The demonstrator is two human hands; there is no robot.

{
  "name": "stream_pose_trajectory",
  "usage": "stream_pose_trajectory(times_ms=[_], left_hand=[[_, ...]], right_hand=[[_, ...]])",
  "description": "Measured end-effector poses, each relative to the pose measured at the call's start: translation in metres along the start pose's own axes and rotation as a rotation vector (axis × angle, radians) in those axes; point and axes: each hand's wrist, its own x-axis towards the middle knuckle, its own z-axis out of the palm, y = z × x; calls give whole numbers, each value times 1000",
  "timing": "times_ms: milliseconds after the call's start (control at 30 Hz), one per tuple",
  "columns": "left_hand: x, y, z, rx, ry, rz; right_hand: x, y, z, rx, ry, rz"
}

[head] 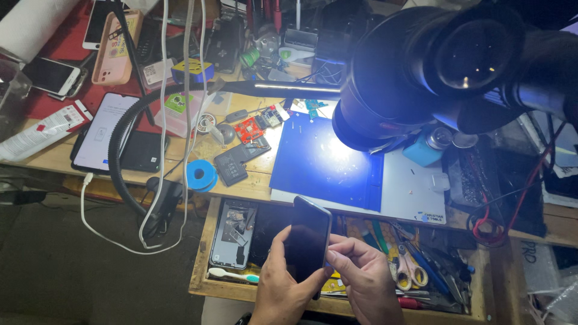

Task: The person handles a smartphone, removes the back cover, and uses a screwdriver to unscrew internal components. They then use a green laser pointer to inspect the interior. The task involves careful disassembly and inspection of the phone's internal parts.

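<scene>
1. A black phone (308, 238) is being held upright between both hands, its dark screen turned toward the camera, above an open drawer (201, 265).
2. The phone's left edge and lower back are being gripped by the left hand (283, 289), the fingers wrapped tight around it and the thumb pressed along the side.
3. The phone's right edge is being pinched by the right hand (364, 280), thumb and forefinger closed on it near the lower half.
4. Just left of the grip, an opened phone body (233, 232) is lying in the drawer, with a toothbrush (233, 275) below it.
5. Just right of the grip, scissors (409, 268) and other tools are lying heaped in the drawer.
6. Above the grip, a blue mat (319, 162) is being lit brightly on the bench under a microscope (439, 66).
7. Up and left of the grip, a blue reel (200, 175), a red board (249, 129) and a lit phone (103, 131) on a white cable (99, 225) are lying well apart from the hands.
</scene>
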Motion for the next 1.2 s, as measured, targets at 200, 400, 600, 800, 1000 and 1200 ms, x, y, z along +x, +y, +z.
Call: stream_pose_trajectory(times_ms=[200,400,600,800,1000,1200], left_hand=[[0,-2,2,51,23,50],[3,-2,4,-13,11,15],[5,-2,4,32,34,28],[5,1,4,49,38,-26],[3,4,2,64,49,3],[2,6,0,117,59,-3]], right_hand=[[0,2,-2,-12,-22,-58],[2,4,-8,2,-18,-25],[7,8,-13,26,-43,-27],[7,8,-13,25,-38,6],[6,7,-13,-8,-25,24],[8,9,-14,23,-41,21]])
